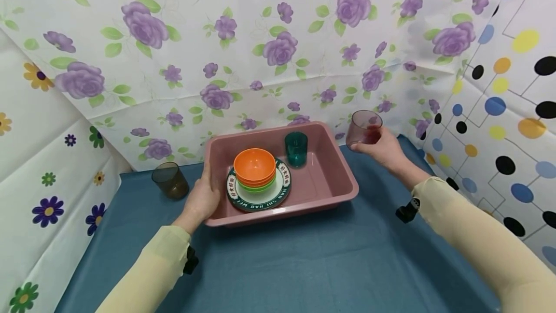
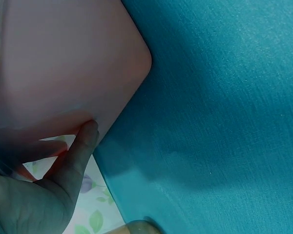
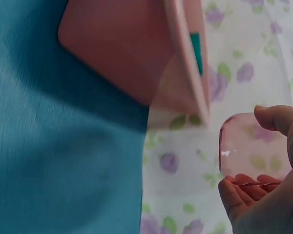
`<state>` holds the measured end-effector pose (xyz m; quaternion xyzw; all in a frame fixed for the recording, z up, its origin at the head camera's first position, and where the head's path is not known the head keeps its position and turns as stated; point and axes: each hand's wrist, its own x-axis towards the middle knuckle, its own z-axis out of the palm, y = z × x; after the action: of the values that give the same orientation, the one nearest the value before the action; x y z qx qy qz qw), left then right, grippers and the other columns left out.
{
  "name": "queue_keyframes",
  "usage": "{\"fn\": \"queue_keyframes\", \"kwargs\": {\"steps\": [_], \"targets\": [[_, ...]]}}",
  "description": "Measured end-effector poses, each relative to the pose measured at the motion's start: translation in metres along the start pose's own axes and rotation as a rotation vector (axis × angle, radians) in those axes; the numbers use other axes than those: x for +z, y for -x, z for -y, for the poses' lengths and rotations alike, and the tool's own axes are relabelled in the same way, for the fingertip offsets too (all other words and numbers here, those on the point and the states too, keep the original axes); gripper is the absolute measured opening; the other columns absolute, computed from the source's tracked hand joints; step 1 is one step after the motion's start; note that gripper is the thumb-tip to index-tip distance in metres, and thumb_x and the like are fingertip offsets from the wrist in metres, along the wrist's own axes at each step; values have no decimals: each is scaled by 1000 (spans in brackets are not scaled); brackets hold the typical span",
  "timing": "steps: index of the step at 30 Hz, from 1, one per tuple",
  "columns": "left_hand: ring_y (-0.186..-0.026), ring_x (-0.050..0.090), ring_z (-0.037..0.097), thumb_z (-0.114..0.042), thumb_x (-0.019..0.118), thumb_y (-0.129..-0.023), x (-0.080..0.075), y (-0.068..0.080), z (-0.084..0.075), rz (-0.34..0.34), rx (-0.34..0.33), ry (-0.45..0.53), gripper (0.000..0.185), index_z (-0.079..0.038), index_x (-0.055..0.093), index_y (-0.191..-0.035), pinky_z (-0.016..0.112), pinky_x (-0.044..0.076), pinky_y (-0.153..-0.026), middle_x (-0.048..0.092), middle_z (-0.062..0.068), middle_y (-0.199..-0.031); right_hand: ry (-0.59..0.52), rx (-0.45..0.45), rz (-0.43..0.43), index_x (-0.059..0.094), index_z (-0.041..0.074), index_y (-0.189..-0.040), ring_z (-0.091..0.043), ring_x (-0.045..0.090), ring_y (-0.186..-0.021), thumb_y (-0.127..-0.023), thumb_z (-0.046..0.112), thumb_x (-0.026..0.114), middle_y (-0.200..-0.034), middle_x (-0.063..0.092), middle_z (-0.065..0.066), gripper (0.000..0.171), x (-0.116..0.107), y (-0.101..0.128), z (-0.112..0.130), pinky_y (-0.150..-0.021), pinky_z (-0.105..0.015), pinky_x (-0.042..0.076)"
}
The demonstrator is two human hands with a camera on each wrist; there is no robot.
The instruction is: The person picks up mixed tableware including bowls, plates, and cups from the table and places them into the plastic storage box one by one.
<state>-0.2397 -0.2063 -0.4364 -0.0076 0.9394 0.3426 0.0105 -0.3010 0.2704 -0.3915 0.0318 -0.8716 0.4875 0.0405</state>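
A pink plastic tub (image 1: 334, 168) stands on the blue table. Inside it lie a white plate with a green rim (image 1: 260, 198), stacked orange and green bowls (image 1: 254, 166) and a teal cup (image 1: 296, 149). My left hand (image 1: 203, 198) grips the tub's left wall (image 2: 63, 63), thumb (image 2: 83, 144) against its side. My right hand (image 1: 382, 151) holds a translucent pink cup (image 1: 364, 128) (image 3: 251, 146) lifted above the table, just right of the tub's far right corner (image 3: 185, 73).
A smoky brown cup (image 1: 171, 180) stands on the table left of the tub. Flowered and dotted curtains (image 1: 278, 47) close in the back and both sides. The blue tablecloth (image 1: 304, 264) stretches in front of the tub.
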Motion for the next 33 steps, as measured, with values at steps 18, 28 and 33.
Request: {"fn": "queue_keyframes", "kwargs": {"steps": [18, 28, 33], "targets": [[-85, 74, 30, -9, 49, -107, 0, 1, -1, 8, -25, 27, 87, -30, -12, -164, 51, 59, -82, 64, 27, -119, -69, -108, 252, 42, 6, -147, -33, 57, -119, -86, 31, 85, -135, 56, -16, 79, 63, 22, 61, -94, -49, 53], [-96, 72, 35, -7, 48, -105, 1, 0, 2, -5, -12, 22, 86, -27, -12, -164, 55, 56, -89, 57, 30, -135, -61, -155, 326, 48, 5, -141, -29, 55, -104, -80, 25, 90, -118, 59, -12, 76, 93, 32, 86, -84, -38, 53], [-111, 66, 40, -9, 46, -106, 0, 2, 2, 13, -51, 59, 82, -25, -8, -165, 56, 53, -94, 46, 30, -148, -69, -166, 371, 49, 8, -140, -27, 55, -103, -81, 24, 89, -117, 60, -10, 73, 107, 37, 92, -83, -36, 52]]}}
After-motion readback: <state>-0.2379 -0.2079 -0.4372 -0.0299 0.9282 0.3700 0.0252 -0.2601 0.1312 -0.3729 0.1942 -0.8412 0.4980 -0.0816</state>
